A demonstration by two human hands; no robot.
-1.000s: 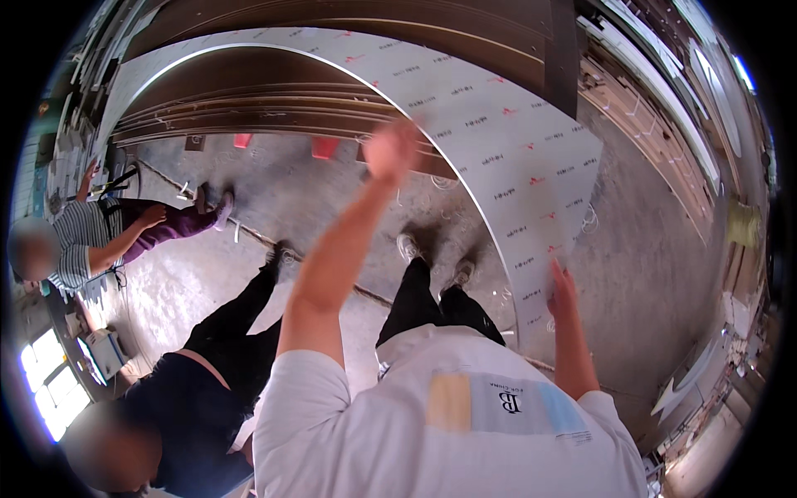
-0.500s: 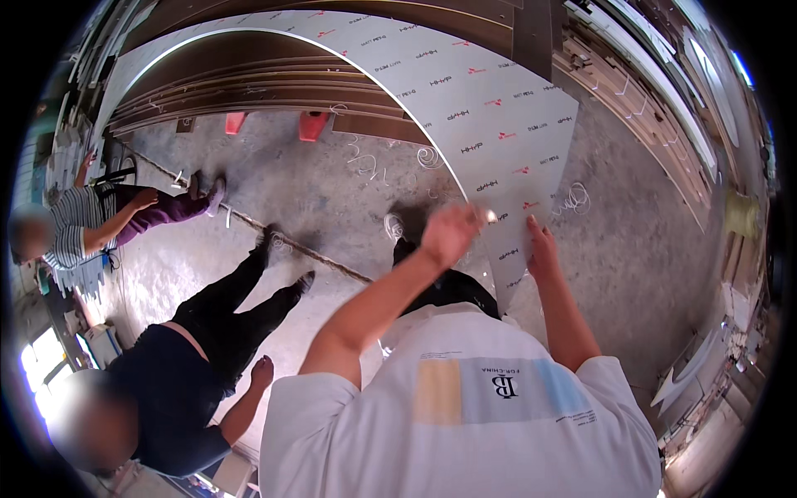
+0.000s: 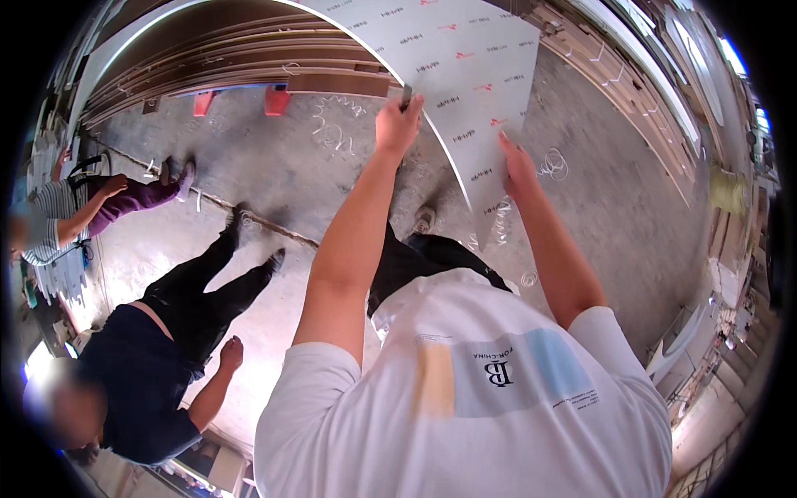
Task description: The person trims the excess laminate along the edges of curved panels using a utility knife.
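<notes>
A large curved panel (image 3: pixel 477 91), covered in pale printed film, arcs across the upper middle and tapers to a point near my body. Its inner curved edge shows a white strip. My left hand (image 3: pixel 397 126) is closed around a small dark flat tool (image 3: pixel 406 97) set against that inner edge; what kind of tool it is does not show clearly. On the panel's opposite edge, lower down, my right hand (image 3: pixel 520 170) grips the panel, its thumb lying along the film.
Brown boards (image 3: pixel 241 62) lie stacked beyond the curve, near two red blocks (image 3: pixel 277 101). Curly white shavings (image 3: pixel 552 164) litter the concrete floor. Two other people stand at the left, one in a dark shirt (image 3: pixel 137 390), one in stripes (image 3: pixel 54 212). Long strips (image 3: pixel 610 70) lie at the right.
My left hand has moved forward and left along the inner edge, away from the narrow end. The panel sits farther up in view, and the right hand remains on its outer edge.
</notes>
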